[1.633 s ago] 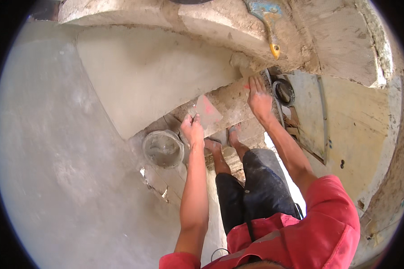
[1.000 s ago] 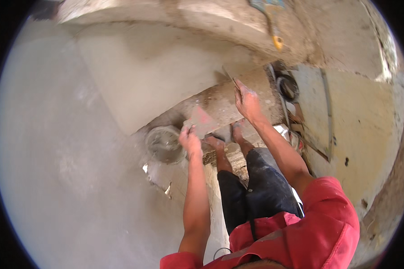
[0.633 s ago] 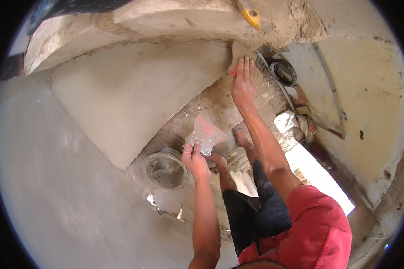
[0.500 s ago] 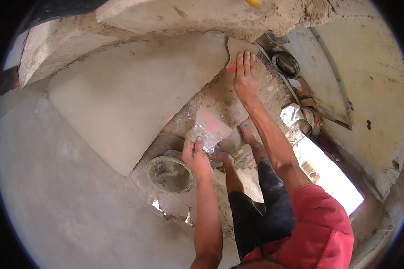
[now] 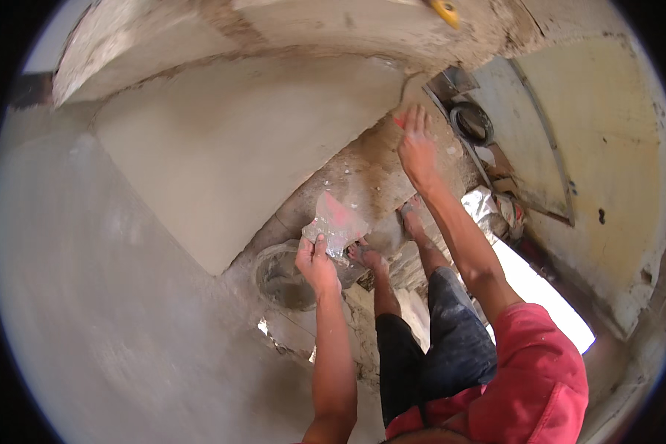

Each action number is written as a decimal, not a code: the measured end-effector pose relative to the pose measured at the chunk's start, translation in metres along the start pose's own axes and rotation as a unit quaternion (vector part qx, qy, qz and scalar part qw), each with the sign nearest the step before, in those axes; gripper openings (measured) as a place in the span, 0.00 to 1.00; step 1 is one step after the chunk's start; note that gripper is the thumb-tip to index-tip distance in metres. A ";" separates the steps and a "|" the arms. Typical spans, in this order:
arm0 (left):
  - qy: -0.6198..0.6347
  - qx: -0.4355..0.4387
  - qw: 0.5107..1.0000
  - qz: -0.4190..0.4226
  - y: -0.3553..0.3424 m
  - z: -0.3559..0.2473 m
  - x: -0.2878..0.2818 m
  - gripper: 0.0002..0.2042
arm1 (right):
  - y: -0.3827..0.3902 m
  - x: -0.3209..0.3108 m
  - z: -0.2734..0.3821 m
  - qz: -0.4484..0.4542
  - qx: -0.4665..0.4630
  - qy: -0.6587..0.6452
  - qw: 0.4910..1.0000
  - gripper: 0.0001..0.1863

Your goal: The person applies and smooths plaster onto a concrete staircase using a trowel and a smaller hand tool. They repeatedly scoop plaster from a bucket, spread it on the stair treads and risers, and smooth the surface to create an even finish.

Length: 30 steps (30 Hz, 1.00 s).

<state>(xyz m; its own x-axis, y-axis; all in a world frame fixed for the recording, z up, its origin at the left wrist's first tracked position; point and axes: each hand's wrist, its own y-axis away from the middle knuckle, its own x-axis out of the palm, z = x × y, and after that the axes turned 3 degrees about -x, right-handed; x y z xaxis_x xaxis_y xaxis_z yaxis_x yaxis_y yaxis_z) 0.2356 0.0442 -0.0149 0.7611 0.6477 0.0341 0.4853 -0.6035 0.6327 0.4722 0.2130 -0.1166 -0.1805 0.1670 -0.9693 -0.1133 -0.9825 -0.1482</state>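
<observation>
My left hand (image 5: 317,265) pinches a thin, flat, angular scraper sheet (image 5: 339,222), pinkish and grey with wet mortar smeared along its near edge. The thumb lies on top of the sheet. Farther off to the right, my right hand (image 5: 419,152) has its fingers laid flat along a second thin sheet (image 5: 413,89), greyish with a red patch; its thumb is hidden. That sheet is at the right end of a smooth, freshly plastered grey slab (image 5: 237,148). A round bucket (image 5: 283,277) with grey mortar inside stands beside my left hand, partly behind it.
A grey plastered wall (image 5: 111,244) fills the left side. Rough masonry (image 5: 311,29) overhangs the far side, with a yellow tool (image 5: 445,12) on it. At right are a coiled dark hose (image 5: 471,123), a pale board (image 5: 607,148) and a foil-like wrapper (image 5: 479,203). My feet (image 5: 366,255) are below.
The view has shifted, moving the slab rightward in the picture. My left hand and its sheet have drawn slightly nearer the bucket. My right hand stays by the slab's right end.
</observation>
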 end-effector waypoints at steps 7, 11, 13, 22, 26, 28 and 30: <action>-0.026 -0.010 0.991 -0.133 0.021 0.003 -0.144 0.03 | 0.120 -0.075 0.043 0.244 0.027 -0.096 0.965 0.27; -0.100 -0.053 0.964 -0.241 0.053 0.015 -0.231 0.05 | 0.170 -0.129 0.130 0.338 -0.109 -0.224 0.907 0.19; -0.126 -0.080 0.968 -0.202 0.066 0.030 -0.260 0.09 | 0.181 -0.124 0.174 0.449 -0.115 -0.237 0.854 0.19; -0.254 -0.152 0.947 -0.123 0.047 0.116 -0.304 0.18 | 0.252 0.051 0.314 0.568 -0.104 -0.098 0.810 0.18; -0.207 -0.143 0.964 -0.087 0.042 0.118 -0.309 0.16 | 0.282 0.083 0.323 0.597 0.023 -0.163 0.785 0.19; -0.177 -0.154 0.969 -0.074 0.046 0.111 -0.312 0.16 | 0.295 0.091 0.327 0.608 0.129 -0.207 0.756 0.20; -0.123 -0.167 0.977 -0.052 0.050 0.104 -0.311 0.15 | 0.304 0.098 0.332 0.594 0.202 -0.244 0.739 0.19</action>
<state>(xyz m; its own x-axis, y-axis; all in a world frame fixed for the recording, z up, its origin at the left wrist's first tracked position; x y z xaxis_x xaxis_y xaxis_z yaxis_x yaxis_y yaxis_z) 0.0682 -0.2361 -0.0741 0.8158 0.5412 -0.2041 0.4287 -0.3289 0.8414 0.0954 -0.0421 -0.1916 -0.7071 -0.6872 -0.1667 0.1440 -0.3708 0.9175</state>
